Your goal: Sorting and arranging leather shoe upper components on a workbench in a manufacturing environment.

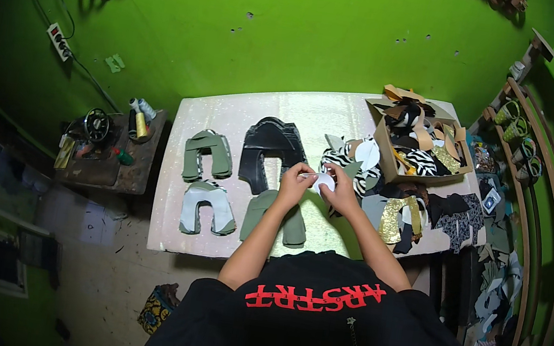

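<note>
Over the middle of the table, my two hands are close together around a small white cut piece [324,182], its material unclear. My right hand [339,194] is closed on the piece's right side. My left hand [294,187] has its fingers pinched at the left edge, on something thin and pale that is too small to make out. Beneath and beside my left hand lie a stack of black U-shaped pieces [268,145] and olive-green U-shaped pieces [293,230], the latter partly covered by my left forearm. Zebra-striped scraps [343,157] lie just beyond my right hand.
Further left on the table [176,159] are green [209,154] and pale grey U-shaped stacks [207,209]. A cardboard box [385,149] overflowing with scraps stands back right; gold scraps [394,218] lie before it. A sewing machine [96,126] and thread cones [139,122] occupy a side table.
</note>
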{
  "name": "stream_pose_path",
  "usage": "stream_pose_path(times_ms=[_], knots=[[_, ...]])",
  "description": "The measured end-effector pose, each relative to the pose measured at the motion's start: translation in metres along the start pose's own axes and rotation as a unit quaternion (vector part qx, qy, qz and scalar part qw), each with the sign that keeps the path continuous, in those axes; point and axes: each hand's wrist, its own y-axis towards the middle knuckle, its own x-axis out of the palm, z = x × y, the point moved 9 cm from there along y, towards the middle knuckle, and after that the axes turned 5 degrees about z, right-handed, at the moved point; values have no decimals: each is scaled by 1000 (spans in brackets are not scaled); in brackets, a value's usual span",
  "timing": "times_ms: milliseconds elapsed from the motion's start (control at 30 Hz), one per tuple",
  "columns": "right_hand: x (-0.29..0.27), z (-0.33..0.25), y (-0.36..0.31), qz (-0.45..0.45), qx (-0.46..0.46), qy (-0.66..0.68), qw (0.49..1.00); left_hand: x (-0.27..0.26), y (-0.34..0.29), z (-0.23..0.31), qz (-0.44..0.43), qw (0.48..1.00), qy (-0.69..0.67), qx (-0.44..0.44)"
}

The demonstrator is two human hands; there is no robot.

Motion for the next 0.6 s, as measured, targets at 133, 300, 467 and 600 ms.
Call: stream_pose_path(times_ms=[133,300,467,600], knots=[[42,-3,-3,-56,21,14,998,-56,-10,9,74,996,-50,-1],[99,-28,4,-117,125,70,983,-132,-26,12,104,992,-70,-26],[153,-61,8,-129,46,55,989,-208,-48,6,109,992,-2,-59],[210,-60,-4,-176,79,90,977,-269,-70,-10,135,987,19,-88]])
